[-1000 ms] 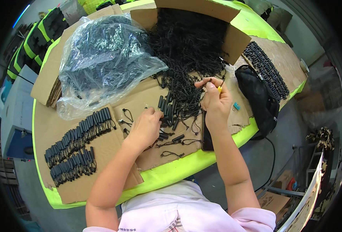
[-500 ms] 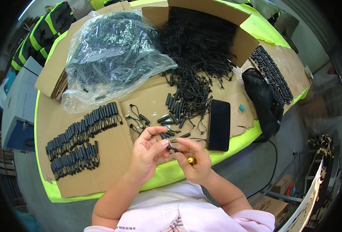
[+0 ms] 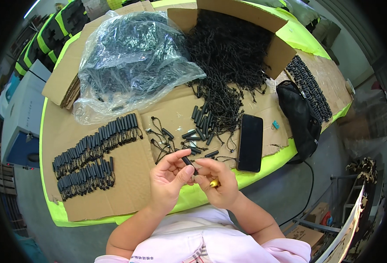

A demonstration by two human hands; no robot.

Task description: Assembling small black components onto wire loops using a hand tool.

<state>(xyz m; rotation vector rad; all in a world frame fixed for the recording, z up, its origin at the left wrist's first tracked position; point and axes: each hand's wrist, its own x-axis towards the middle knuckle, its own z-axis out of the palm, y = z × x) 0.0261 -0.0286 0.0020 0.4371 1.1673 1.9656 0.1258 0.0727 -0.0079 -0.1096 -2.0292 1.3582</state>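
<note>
Between finger and thumb, my left hand grips a small black tube, tilted with its lower end toward the right hand. My right hand is closed, its fingertips at that lower end. A gold-coloured, round-ended thing pokes out of the right palm; the rest of it is hidden. Just beyond the hands lie several loose black tubes and a few with knotted black cord loops. On the left, rows of corded tubes lie side by side on cardboard.
A cardboard box spills black cords at the back. Beside it sits a clear plastic bag with dark contents. A phone, a teal clip and a black pouch lie to the right.
The tube in my left hand now shows more of its length, and the dark cord between my fingers shows less. My hands have stayed nearly in place. The view has shifted slightly.
</note>
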